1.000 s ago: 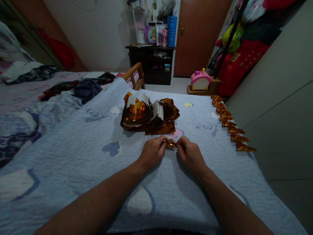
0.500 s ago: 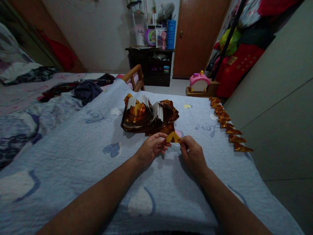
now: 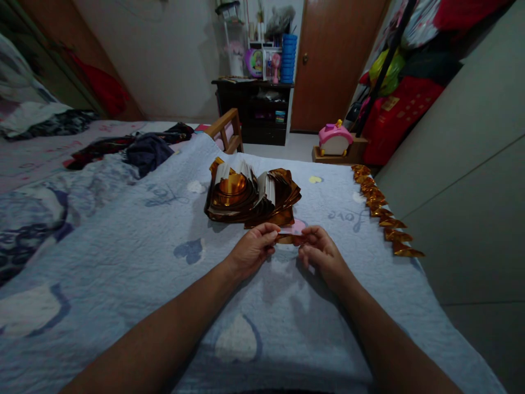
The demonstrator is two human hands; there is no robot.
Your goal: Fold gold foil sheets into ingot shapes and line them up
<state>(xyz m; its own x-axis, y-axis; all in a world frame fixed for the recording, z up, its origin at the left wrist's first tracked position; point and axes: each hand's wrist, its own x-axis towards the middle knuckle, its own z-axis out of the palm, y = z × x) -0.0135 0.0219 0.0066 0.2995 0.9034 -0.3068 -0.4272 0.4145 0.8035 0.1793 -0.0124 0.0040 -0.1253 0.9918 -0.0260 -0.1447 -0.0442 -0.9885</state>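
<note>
A small piece of folded gold foil paper (image 3: 289, 239) spans the gap between my hands, its narrow side facing me. My left hand (image 3: 255, 247) pinches its left end between thumb and fingers. At the other end, my right hand (image 3: 322, 250) holds it with the fingertips, the lower fingers curled loosely. Just beyond my hands lies a bent stack of gold foil sheets (image 3: 233, 210) with white edges showing. Along the right edge of the bed runs a row of folded gold pieces (image 3: 379, 210), overlapping one another.
The pale blue quilt (image 3: 164, 284) covers the bed under my hands. Rumpled dark clothes (image 3: 150, 153) lie at the far left. Past the bed's end stand a wooden chair (image 3: 227, 131), a dark cabinet (image 3: 252, 109) and a pink toy case (image 3: 335, 138). A pale wardrobe (image 3: 471, 219) borders the right side.
The gold piece has turned from showing its broad, peaked face to showing a thin edge. My right hand's fingers have shifted and spread slightly; my left hand keeps its pinch.
</note>
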